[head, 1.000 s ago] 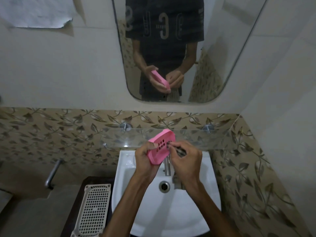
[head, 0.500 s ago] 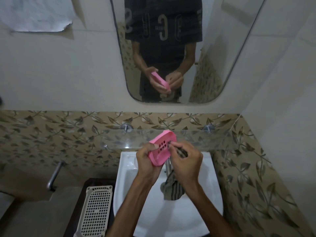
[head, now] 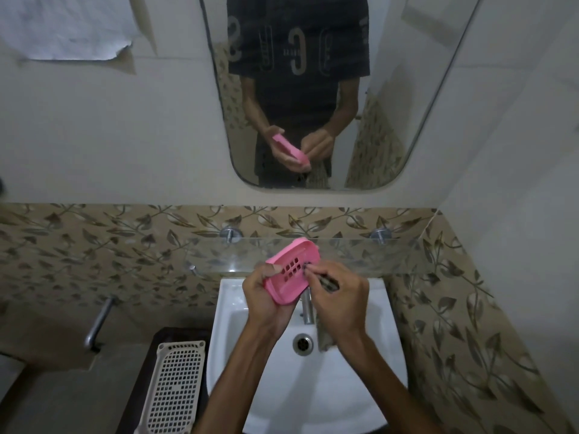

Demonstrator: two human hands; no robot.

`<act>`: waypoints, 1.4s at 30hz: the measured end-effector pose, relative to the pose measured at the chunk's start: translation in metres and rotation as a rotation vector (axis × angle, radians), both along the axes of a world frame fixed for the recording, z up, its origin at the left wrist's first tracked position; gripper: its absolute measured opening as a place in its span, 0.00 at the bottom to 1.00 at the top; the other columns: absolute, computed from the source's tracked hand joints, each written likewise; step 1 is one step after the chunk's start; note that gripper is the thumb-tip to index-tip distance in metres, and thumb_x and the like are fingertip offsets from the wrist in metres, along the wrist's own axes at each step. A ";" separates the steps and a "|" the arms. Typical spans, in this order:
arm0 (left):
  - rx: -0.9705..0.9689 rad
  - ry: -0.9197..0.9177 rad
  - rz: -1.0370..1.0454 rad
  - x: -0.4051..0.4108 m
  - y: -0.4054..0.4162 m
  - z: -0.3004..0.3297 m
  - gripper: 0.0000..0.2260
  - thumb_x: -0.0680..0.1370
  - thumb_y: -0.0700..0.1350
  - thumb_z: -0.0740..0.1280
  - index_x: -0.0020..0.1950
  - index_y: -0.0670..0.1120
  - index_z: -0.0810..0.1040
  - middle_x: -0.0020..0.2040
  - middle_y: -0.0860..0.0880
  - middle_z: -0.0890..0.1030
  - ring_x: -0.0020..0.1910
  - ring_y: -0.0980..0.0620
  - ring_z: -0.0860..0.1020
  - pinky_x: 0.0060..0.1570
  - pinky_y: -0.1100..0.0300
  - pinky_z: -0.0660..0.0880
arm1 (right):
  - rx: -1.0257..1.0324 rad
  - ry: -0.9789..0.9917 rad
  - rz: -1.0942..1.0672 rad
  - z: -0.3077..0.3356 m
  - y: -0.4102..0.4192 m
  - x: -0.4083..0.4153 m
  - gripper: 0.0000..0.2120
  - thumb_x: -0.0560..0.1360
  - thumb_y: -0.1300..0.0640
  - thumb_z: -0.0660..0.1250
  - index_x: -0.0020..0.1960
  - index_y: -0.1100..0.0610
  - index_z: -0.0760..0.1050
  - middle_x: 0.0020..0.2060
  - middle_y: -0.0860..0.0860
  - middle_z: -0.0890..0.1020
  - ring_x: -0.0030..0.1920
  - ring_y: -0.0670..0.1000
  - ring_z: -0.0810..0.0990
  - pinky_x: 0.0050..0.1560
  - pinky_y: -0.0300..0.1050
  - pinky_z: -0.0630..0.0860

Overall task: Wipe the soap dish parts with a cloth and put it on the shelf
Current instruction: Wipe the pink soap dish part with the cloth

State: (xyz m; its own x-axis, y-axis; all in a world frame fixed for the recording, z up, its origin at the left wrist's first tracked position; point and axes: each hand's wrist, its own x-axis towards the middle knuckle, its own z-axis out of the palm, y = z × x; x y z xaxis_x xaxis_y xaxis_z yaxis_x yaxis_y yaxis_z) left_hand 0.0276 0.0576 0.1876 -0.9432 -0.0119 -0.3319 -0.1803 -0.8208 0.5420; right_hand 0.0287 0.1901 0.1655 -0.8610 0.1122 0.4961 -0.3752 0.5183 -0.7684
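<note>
The room was a dim bathroom with pale upper walls and a band of leaf-patterned tiles [head: 94, 245] below. At the left, a white perforated tray [head: 175, 389] lay on a dark worktop [head: 147, 371], just beside the white basin [head: 307, 386]. A metal rail [head: 98, 321] was fixed to the wall further left. A glass shelf [head: 391, 255] on two metal mounts ran across the wall above the basin, and a mirror [head: 391, 89] hung above that.

The pink soap dish part [head: 289, 278] was held over the back of the basin, in front of the shelf and not resting on it. Its long axis ran from lower left to upper right, the slotted face tilted up toward the camera, the far end pointing at the shelf.

The left hand [head: 266, 305] gripped the dish from its left and lower edge, thumb on the rim. The right hand [head: 338, 299] pinched a dark striped cloth [head: 327, 280] against the slots; the rest of the cloth hung below the wrist, beside the tap [head: 307, 308].
</note>
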 end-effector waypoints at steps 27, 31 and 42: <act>-0.197 0.128 -0.055 -0.003 0.000 0.006 0.18 0.68 0.42 0.62 0.50 0.43 0.88 0.46 0.42 0.86 0.44 0.46 0.85 0.44 0.53 0.83 | 0.268 0.183 0.040 0.009 0.015 -0.023 0.10 0.70 0.69 0.79 0.49 0.60 0.88 0.45 0.53 0.90 0.44 0.51 0.89 0.48 0.47 0.86; -0.206 0.136 -0.043 -0.006 -0.004 0.008 0.17 0.67 0.42 0.62 0.44 0.45 0.89 0.43 0.44 0.86 0.41 0.48 0.85 0.40 0.57 0.81 | 0.111 0.076 0.000 0.008 0.002 -0.014 0.08 0.71 0.65 0.79 0.47 0.56 0.88 0.43 0.48 0.89 0.41 0.46 0.87 0.44 0.46 0.86; -0.016 0.087 -0.029 -0.002 -0.001 0.001 0.15 0.65 0.43 0.65 0.45 0.41 0.88 0.43 0.40 0.82 0.38 0.46 0.82 0.38 0.55 0.80 | -0.012 0.071 0.091 0.001 -0.017 0.012 0.10 0.71 0.68 0.78 0.49 0.55 0.87 0.45 0.46 0.88 0.48 0.38 0.85 0.52 0.36 0.82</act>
State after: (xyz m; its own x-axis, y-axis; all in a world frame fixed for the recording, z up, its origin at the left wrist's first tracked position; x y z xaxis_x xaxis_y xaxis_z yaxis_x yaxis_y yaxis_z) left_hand 0.0255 0.0567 0.1885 -0.9686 0.0112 -0.2485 -0.1554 -0.8073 0.5694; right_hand 0.0403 0.1730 0.1666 -0.8308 0.0419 0.5549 -0.4735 0.4707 -0.7445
